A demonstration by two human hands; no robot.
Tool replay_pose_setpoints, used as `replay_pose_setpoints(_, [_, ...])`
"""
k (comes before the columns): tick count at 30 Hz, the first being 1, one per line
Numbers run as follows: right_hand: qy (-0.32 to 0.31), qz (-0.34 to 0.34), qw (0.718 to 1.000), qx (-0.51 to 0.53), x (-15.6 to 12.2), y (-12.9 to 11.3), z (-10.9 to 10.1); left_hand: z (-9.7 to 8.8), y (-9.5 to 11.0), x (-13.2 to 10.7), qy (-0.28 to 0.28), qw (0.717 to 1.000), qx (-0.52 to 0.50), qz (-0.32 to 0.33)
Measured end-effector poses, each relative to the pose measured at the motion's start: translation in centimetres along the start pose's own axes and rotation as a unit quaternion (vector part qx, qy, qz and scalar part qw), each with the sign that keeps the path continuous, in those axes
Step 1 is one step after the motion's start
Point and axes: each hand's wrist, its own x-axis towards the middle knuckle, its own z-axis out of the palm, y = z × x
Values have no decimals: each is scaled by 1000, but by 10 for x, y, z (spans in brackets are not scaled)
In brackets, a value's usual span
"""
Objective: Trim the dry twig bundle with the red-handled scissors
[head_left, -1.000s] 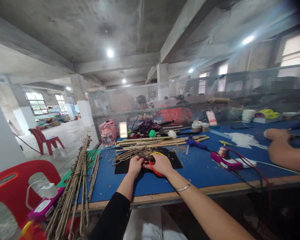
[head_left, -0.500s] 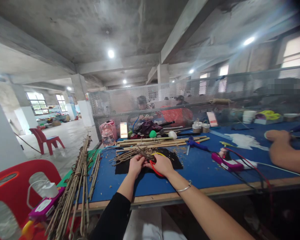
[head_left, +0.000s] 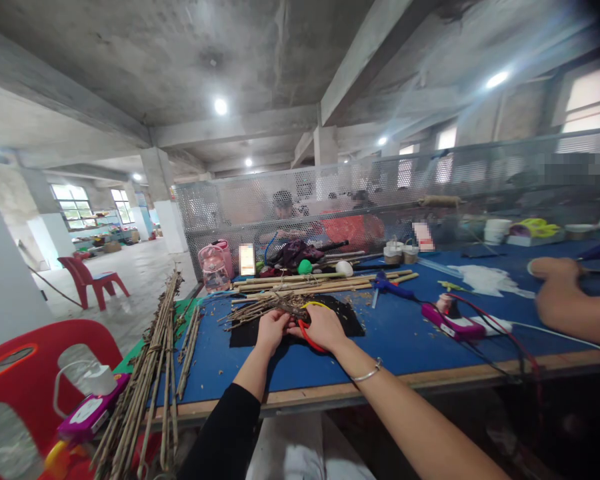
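- The person's left hand (head_left: 273,328) is curled closed around the near end of a bundle of thin brown twigs (head_left: 260,308). The twigs are rough and knobbly and fan out to the left.
- The right hand (head_left: 324,327) grips a cutting tool (head_left: 306,337) with red and yellow loop handles. It is pressed to the same end of the bundle, and its blades are hidden.
- Both hands rest on a flat black cloth mat (head_left: 349,321) in the middle of the blue-topped desk (head_left: 405,343), which is littered with small woody chips.
- Judging by the chips and the short bundle, some trimming looks done. The long pale straight canes (head_left: 325,283) beyond the mat and the heap of long dry sticks (head_left: 153,363) at the desk's left edge appear uncut.
- A co-worker's hand (head_left: 555,270) rests at the far right of the desk.
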Motion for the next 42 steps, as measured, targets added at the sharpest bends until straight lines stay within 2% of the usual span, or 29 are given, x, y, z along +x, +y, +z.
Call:
replay_pose_setpoints(9, [-53,37,998,11,-1,1,1,-2,-4,2,-5,1000,5,16])
replay_pose_setpoints(15, [-64,63,996,-5,0,1,1,-1,-1,2,12,1000,0,-4])
replay_pose_setpoints(18, [-52,60,997,-3,-1,1,1,0,1,1,20,1000,-6,-6])
replay_pose_setpoints(25, [-6,7,1000,14,-2,1,2,1,2,0,24,1000,2,-3])
replay_pose_setpoints(33, [5,-14,1000,26,0,3,4,2,4,-1,7,1000,-4,-6])
replay_pose_setpoints(42, [4,-3,999,46,0,3,2,3,5,0,-8,1000,-22,-11])
